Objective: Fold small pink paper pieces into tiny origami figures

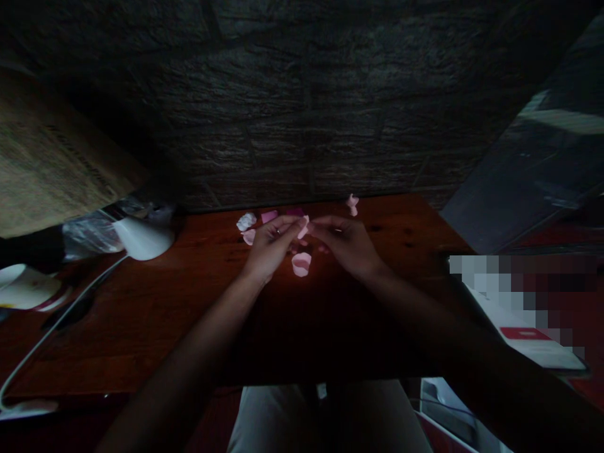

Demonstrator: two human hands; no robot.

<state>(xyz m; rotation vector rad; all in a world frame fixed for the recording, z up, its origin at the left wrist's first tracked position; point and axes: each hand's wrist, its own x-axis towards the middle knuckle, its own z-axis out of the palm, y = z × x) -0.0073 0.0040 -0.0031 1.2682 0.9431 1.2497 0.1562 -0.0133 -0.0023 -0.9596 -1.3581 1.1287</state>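
Over the wooden table, my left hand (277,242) and my right hand (342,242) meet at the fingertips. Between them they pinch a small pale pink piece (304,228), thin and curled; whether it is paper or clay I cannot tell. Just below the hands, a pink cup-shaped piece (301,265) rests on the table. Beside my left hand are another pink curved piece (248,236), a crumpled white lump (246,221) and a flat pink square (269,216). Behind my fingers shows a darker magenta piece (295,212), partly covered.
A small pink twisted figure (352,204) stands near the stone-patterned wall (302,119). To the left are a white lamp base (144,239) with its cable, a white cup (28,286) and a brown paper bag (56,151). A pale flat object (519,340) lies at the right edge.
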